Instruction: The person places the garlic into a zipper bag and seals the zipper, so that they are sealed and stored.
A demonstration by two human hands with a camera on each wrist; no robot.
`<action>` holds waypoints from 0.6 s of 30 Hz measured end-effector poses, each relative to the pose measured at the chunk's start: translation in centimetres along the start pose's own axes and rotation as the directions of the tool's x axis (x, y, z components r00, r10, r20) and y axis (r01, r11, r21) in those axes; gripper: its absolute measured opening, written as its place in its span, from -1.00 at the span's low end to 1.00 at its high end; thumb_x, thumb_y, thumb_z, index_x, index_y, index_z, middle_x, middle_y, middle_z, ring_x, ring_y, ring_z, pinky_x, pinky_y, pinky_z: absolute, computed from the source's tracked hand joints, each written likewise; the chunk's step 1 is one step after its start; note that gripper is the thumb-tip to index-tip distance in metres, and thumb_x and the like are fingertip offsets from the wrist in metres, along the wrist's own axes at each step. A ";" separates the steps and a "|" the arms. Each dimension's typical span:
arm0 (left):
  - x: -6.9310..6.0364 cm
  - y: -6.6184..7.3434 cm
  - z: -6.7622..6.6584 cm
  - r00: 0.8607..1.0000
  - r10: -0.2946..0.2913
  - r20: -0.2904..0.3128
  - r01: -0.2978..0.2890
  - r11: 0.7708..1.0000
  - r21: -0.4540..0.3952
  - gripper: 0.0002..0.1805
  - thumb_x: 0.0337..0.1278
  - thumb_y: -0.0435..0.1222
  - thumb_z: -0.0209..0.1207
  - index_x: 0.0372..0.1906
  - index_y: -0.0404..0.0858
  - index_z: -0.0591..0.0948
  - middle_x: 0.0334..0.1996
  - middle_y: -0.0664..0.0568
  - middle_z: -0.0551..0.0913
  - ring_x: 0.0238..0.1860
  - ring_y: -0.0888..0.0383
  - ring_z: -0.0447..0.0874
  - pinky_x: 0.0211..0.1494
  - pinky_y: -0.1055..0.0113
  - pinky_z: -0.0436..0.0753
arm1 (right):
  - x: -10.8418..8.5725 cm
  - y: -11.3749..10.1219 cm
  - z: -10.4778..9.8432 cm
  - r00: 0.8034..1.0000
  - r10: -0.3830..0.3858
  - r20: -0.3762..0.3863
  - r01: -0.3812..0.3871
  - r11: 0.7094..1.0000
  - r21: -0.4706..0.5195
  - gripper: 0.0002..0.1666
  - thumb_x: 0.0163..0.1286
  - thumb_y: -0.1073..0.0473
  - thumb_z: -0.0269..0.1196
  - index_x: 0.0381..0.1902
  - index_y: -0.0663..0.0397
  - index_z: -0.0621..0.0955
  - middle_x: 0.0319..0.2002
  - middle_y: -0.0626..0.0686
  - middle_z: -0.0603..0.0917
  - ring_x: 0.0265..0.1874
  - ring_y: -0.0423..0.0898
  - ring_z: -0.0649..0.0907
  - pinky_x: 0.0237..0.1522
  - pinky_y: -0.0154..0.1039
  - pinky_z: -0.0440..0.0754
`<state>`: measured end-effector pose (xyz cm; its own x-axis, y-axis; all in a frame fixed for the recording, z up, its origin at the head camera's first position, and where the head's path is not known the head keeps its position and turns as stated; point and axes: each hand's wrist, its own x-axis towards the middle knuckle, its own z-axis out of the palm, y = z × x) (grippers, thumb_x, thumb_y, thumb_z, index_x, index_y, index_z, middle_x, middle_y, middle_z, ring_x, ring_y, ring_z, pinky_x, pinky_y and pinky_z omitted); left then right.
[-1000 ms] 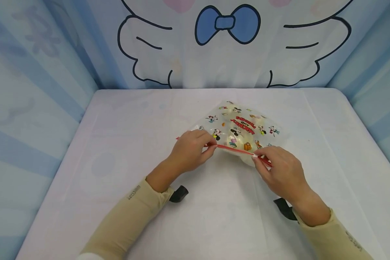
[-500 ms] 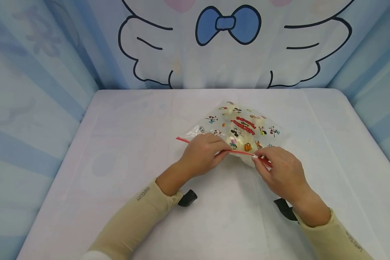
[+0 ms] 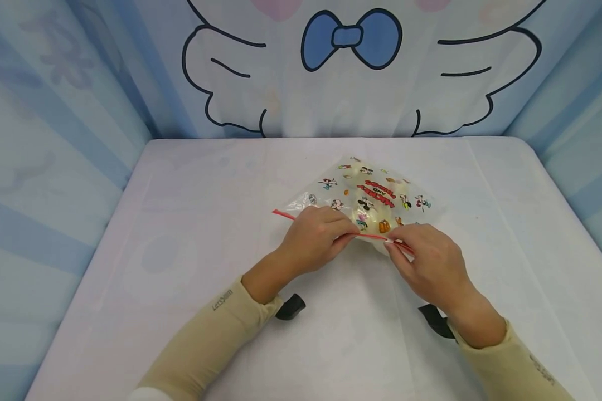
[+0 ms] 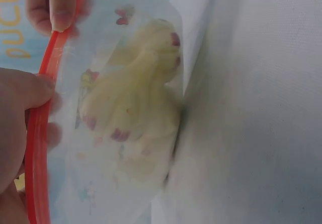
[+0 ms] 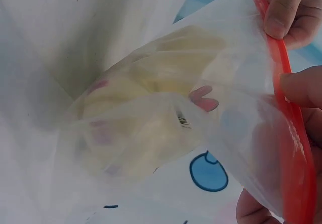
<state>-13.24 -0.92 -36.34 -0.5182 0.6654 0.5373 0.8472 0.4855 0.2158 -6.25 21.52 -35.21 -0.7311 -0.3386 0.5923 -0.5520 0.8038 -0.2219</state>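
A clear zip bag (image 3: pixel 321 192) printed with small cartoon figures and red lettering is held by its red zip strip (image 3: pixel 371 236). My left hand (image 3: pixel 318 236) pinches the strip left of its middle. Close beside it on the right, my right hand (image 3: pixel 431 264) pinches the strip by a small white piece, perhaps a slider. In the left wrist view, a pale cream, lumpy thing (image 4: pixel 128 103) with small purple-red marks shows through the plastic; its kind is unclear. Thumb and fingers of both hands meet on the strip (image 5: pixel 297 158) in the right wrist view.
A white cloth covers the table (image 3: pixel 180 223). Behind it hangs a pale blue and white curtain (image 3: pixel 351 100) with a printed blue bow. Black straps (image 3: pixel 291 307) stick out at both wrists beside the beige sleeves (image 3: pixel 205 345).
My left hand has slid right along the red strip, uncovering its left end. My right hand has shifted slightly left in the last half second. The bag has stayed nearly in place.
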 end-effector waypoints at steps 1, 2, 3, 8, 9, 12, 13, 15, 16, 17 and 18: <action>0.0 0.0 0.0 1.000 0.000 0.001 0.000 1.000 0.001 -0.89 0.16 -0.28 0.40 -0.21 -0.10 0.80 -0.25 0.17 0.77 -0.17 0.18 0.71 -0.20 0.27 0.60 | 0.1 0.0 0.0 1.000 -0.002 0.002 0.002 1.000 0.000 -0.74 0.06 0.35 0.46 -0.25 0.23 0.68 -0.32 0.13 0.73 -0.37 0.08 0.66 -0.45 -0.03 0.64; 0.0 0.1 0.0 1.000 0.000 0.003 0.000 1.000 0.002 -0.89 0.16 -0.27 0.40 -0.21 -0.10 0.80 -0.25 0.17 0.77 -0.17 0.18 0.71 -0.21 0.27 0.59 | 0.1 -0.1 0.1 1.000 -0.005 0.002 0.005 1.000 0.000 -0.74 0.05 0.36 0.47 -0.25 0.23 0.69 -0.31 0.13 0.73 -0.36 0.08 0.66 -0.43 -0.03 0.65; 0.0 0.1 0.0 1.000 0.000 0.004 0.000 1.000 0.003 -0.89 0.16 -0.27 0.39 -0.21 -0.09 0.80 -0.25 0.17 0.77 -0.17 0.18 0.71 -0.21 0.27 0.59 | 0.2 -0.1 0.1 1.000 -0.009 0.003 0.009 1.000 -0.001 -0.73 0.04 0.36 0.48 -0.26 0.23 0.69 -0.30 0.13 0.74 -0.35 0.08 0.66 -0.42 -0.02 0.66; 0.0 0.2 0.1 1.000 0.008 -0.003 -0.008 1.000 0.001 -0.90 0.16 -0.27 0.39 -0.21 -0.08 0.81 -0.26 0.18 0.77 -0.18 0.20 0.71 -0.21 0.27 0.58 | 0.6 -0.2 0.1 0.999 -0.037 -0.005 0.037 0.999 -0.002 -0.69 -0.02 0.37 0.53 -0.25 0.22 0.73 -0.30 0.13 0.75 -0.34 0.09 0.67 -0.39 -0.02 0.65; 0.0 0.2 0.1 1.000 0.010 -0.004 -0.010 1.000 0.002 -0.90 0.17 -0.27 0.39 -0.22 -0.08 0.80 -0.26 0.19 0.77 -0.18 0.20 0.71 -0.21 0.27 0.58 | 0.6 -0.2 0.1 0.999 -0.041 -0.006 0.041 0.999 -0.004 -0.68 -0.03 0.37 0.55 -0.25 0.21 0.74 -0.30 0.13 0.76 -0.35 0.09 0.67 -0.40 -0.02 0.64; 0.0 0.3 0.0 1.000 0.007 0.001 -0.007 1.000 0.005 -0.90 0.17 -0.26 0.38 -0.21 -0.07 0.80 -0.25 0.19 0.77 -0.18 0.21 0.71 -0.21 0.27 0.58 | 0.7 -0.2 0.1 0.999 -0.049 -0.006 0.049 0.999 -0.017 -0.67 -0.04 0.35 0.56 -0.25 0.20 0.75 -0.32 0.13 0.77 -0.36 0.09 0.68 -0.43 -0.03 0.63; 0.0 0.3 0.0 1.000 0.002 0.007 -0.002 1.000 0.008 -0.90 0.18 -0.25 0.38 -0.20 -0.06 0.81 -0.25 0.20 0.77 -0.18 0.21 0.71 -0.20 0.26 0.57 | 0.6 -0.2 0.1 0.999 -0.048 -0.005 0.048 0.999 -0.022 -0.67 -0.03 0.34 0.56 -0.25 0.19 0.75 -0.32 0.13 0.77 -0.36 0.09 0.67 -0.43 -0.03 0.62; 0.0 0.3 -0.1 1.000 -0.010 0.020 0.010 1.000 0.013 -0.89 0.18 -0.24 0.39 -0.19 -0.05 0.81 -0.24 0.20 0.77 -0.17 0.21 0.70 -0.20 0.26 0.57 | 0.6 -0.2 0.0 0.999 -0.045 -0.001 0.045 0.999 -0.030 -0.69 -0.02 0.33 0.55 -0.25 0.20 0.74 -0.33 0.13 0.76 -0.36 0.10 0.67 -0.43 -0.03 0.62; 0.0 0.4 -0.2 0.999 -0.017 0.027 0.017 1.000 0.015 -0.88 0.18 -0.23 0.39 -0.18 -0.05 0.81 -0.23 0.20 0.77 -0.16 0.21 0.70 -0.19 0.26 0.56 | 0.6 -0.2 0.0 0.999 -0.040 0.004 0.040 0.999 -0.034 -0.70 -0.01 0.33 0.55 -0.26 0.20 0.74 -0.33 0.13 0.76 -0.36 0.10 0.67 -0.43 -0.03 0.62; 0.0 0.4 -0.2 0.999 -0.024 0.033 0.024 1.000 0.017 -0.88 0.19 -0.22 0.39 -0.18 -0.05 0.81 -0.23 0.20 0.77 -0.16 0.21 0.70 -0.19 0.26 0.56 | 0.6 -0.2 -0.1 0.999 -0.035 0.010 0.036 0.999 -0.038 -0.71 0.01 0.32 0.54 -0.26 0.21 0.74 -0.33 0.13 0.76 -0.36 0.10 0.67 -0.42 -0.03 0.62; 0.1 0.4 -0.2 0.999 -0.030 0.039 0.029 0.999 0.019 -0.88 0.19 -0.22 0.39 -0.17 -0.05 0.81 -0.22 0.20 0.77 -0.16 0.21 0.70 -0.18 0.26 0.57 | 0.6 -0.2 -0.1 0.999 -0.028 0.017 0.029 0.999 -0.041 -0.71 0.01 0.31 0.54 -0.26 0.21 0.74 -0.33 0.13 0.76 -0.35 0.10 0.67 -0.42 -0.04 0.62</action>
<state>-12.89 -0.80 -36.04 -0.5476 0.6720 0.4985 0.8292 0.5157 0.2158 -6.57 21.25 -34.69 -0.7218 -0.3695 0.5852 -0.5559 0.8132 -0.1723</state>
